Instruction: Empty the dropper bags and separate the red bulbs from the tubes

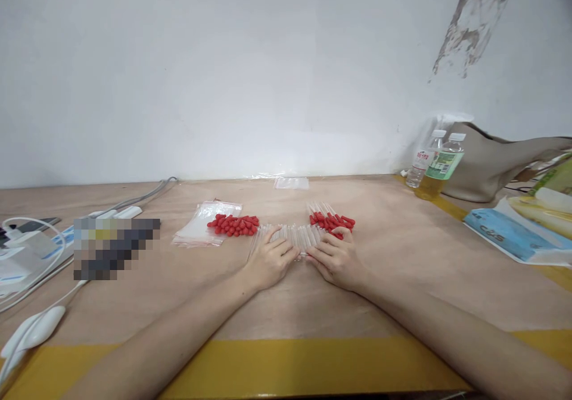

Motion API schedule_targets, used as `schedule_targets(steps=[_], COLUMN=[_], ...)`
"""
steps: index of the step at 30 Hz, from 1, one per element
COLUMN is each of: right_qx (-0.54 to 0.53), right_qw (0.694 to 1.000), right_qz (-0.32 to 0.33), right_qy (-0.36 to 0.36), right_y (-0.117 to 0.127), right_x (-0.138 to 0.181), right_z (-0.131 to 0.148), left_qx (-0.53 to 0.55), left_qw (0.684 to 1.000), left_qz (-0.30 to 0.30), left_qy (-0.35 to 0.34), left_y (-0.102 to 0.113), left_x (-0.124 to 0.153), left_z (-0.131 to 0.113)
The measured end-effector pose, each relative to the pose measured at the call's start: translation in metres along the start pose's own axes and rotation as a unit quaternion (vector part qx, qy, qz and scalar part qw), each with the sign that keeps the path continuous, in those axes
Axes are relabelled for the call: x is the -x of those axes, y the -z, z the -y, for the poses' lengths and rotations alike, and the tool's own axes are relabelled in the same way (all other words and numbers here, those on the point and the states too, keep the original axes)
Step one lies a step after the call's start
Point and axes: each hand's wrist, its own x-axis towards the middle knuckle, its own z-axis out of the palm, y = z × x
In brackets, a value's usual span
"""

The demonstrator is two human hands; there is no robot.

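A row of clear thin tubes [292, 233] lies on the wooden table in front of me. My left hand [270, 261] rests on the row's left part with fingers curled over the tubes. My right hand [336, 258] lies on the right part, fingers bent and touching the tubes. Both hands meet near the middle of the row. A heap of small red caps [233, 225] sits to the left of the tubes. More tubes with red caps fitted [331, 219] lie just behind my right hand.
A stack of clear zip bags [202, 229] lies left of the red caps; another bag [291, 182] is by the wall. Two bottles [435, 160], a beige bag [496, 161] and a blue packet [507, 234] stand right. Cables and white chargers [31, 251] lie left.
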Motion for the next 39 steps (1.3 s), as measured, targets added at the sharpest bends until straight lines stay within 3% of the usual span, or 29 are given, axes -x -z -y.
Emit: schedule_targets(steps=[5,10,13,18,22,26,31,34,37,39], right_qx=[0.016,-0.060,-0.153,-0.145,-0.191,-0.182,-0.149,-0.115,-0.093,-0.096], right_qw=[1.000,0.990,0.967,0.923,0.868,0.867,0.905,0.920,0.907,0.879], right_qz=[-0.008,-0.031,-0.040,-0.069,-0.057,-0.042,0.038,0.033,0.003,0.036], right_qy=[-0.004,-0.123,-0.198,-0.349,-0.455,-0.463,-0.397,-0.374,-0.412,-0.466], right_y=[0.007,0.012,0.008,0.001,0.000,-0.003,-0.007,-0.006,-0.004,-0.002], right_x=[0.010,0.018,0.014,0.017,0.022,0.021,0.022,0.025,0.024,0.021], right_z=[-0.009,-0.036,-0.051,-0.088,-0.108,-0.107,-0.105,-0.106,-0.108,-0.111], left_qx=[0.015,0.020,0.067,0.093,0.093,0.115,0.160,0.176,0.190,0.197], left_qw=[1.000,0.989,0.985,0.981,0.982,0.982,0.981,0.979,0.976,0.975], left_qz=[-0.014,-0.093,-0.091,-0.048,-0.081,-0.080,-0.012,0.013,0.032,0.069], left_qy=[0.014,0.112,0.133,0.161,0.145,0.127,0.106,0.103,0.105,0.077], left_y=[0.005,0.003,-0.003,-0.012,-0.022,-0.027,-0.015,-0.007,0.001,0.006], left_x=[0.013,0.028,0.021,0.010,0.009,0.010,0.007,0.006,0.008,0.009], left_z=[0.015,0.038,0.037,0.032,0.033,0.029,0.019,0.018,0.020,0.023])
